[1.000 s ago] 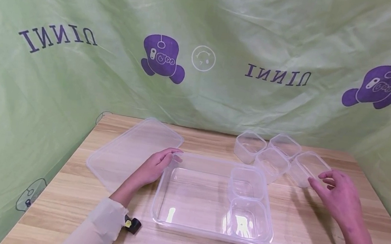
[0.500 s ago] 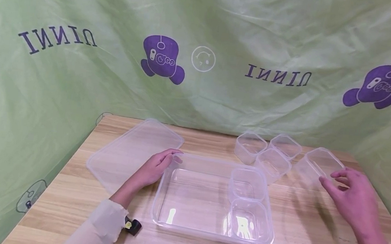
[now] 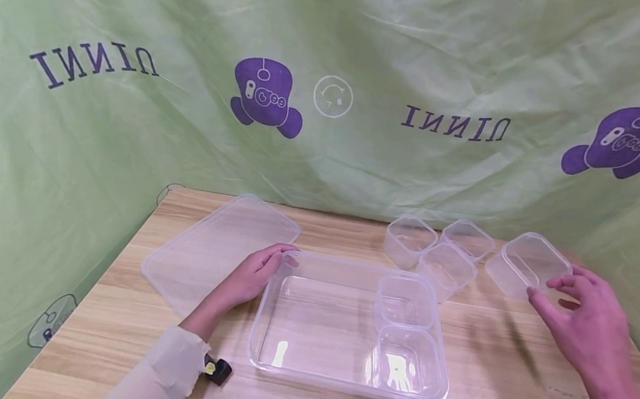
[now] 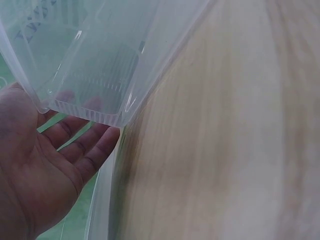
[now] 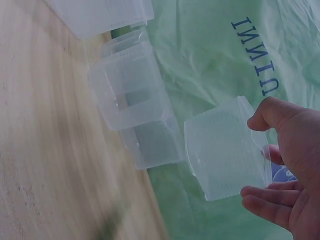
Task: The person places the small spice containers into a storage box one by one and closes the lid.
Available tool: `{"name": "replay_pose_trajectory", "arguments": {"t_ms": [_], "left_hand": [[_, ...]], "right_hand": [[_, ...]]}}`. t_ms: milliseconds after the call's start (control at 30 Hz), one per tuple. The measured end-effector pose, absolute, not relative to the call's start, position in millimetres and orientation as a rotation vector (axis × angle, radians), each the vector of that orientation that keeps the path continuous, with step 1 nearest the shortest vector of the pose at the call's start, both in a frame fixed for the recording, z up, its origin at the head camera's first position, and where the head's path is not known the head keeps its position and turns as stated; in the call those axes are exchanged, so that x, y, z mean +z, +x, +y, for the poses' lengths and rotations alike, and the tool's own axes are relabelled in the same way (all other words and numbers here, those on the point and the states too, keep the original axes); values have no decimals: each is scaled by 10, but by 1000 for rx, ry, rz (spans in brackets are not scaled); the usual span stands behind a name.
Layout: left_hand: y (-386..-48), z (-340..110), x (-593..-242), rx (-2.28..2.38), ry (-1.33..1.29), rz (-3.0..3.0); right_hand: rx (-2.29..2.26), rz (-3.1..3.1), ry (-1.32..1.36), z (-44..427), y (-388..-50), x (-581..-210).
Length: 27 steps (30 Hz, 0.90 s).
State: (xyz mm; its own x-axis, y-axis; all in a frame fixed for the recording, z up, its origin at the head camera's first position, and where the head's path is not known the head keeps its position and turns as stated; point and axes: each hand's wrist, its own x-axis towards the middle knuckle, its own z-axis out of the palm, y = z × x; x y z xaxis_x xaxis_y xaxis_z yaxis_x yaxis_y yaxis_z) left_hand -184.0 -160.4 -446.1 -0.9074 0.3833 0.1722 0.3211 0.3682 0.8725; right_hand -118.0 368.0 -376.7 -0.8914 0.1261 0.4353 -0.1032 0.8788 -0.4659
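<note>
My right hand (image 3: 591, 319) pinches the near right side of a small clear plastic container (image 3: 514, 275), thumb and fingers at its rim. In the right wrist view that container (image 5: 225, 150) stands apart from the other small ones, tilted, against the green cloth. My left hand (image 3: 254, 270) grips the far left corner of a large clear plastic box (image 3: 336, 383), with fingers behind its wall in the left wrist view. Two small containers (image 3: 405, 358) sit inside the box along its right side. Behind it, several more small containers (image 3: 448, 265) stand grouped together.
A flat translucent lid (image 3: 198, 245) lies on the wooden table (image 3: 109, 307) to the left, partly beneath the left forearm. Green printed cloth (image 3: 324, 161) hangs behind the table's far edge and along both sides.
My right hand has carried the small container to the right and away from the group behind the box. The left hand and the large box have stayed almost still.
</note>
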Motion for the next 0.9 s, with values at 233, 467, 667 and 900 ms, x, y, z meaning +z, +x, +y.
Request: {"name": "replay_pose_trajectory", "arguments": {"t_ms": [233, 467, 667, 900], "left_hand": [[-1839, -1602, -4484, 1609, 655, 2550], [-1841, -1605, -4478, 1618, 634, 2550], [-1844, -1599, -4492, 1616, 634, 2551], [-1839, -1609, -4472, 1609, 623, 2552]], "right_hand": [[699, -2581, 9, 3606, -1157, -3689], [756, -2551, 77, 3498, -1160, -3641], [768, -2502, 120, 3407, -1163, -3623], [803, -2442, 193, 3261, -1174, -3642]]}}
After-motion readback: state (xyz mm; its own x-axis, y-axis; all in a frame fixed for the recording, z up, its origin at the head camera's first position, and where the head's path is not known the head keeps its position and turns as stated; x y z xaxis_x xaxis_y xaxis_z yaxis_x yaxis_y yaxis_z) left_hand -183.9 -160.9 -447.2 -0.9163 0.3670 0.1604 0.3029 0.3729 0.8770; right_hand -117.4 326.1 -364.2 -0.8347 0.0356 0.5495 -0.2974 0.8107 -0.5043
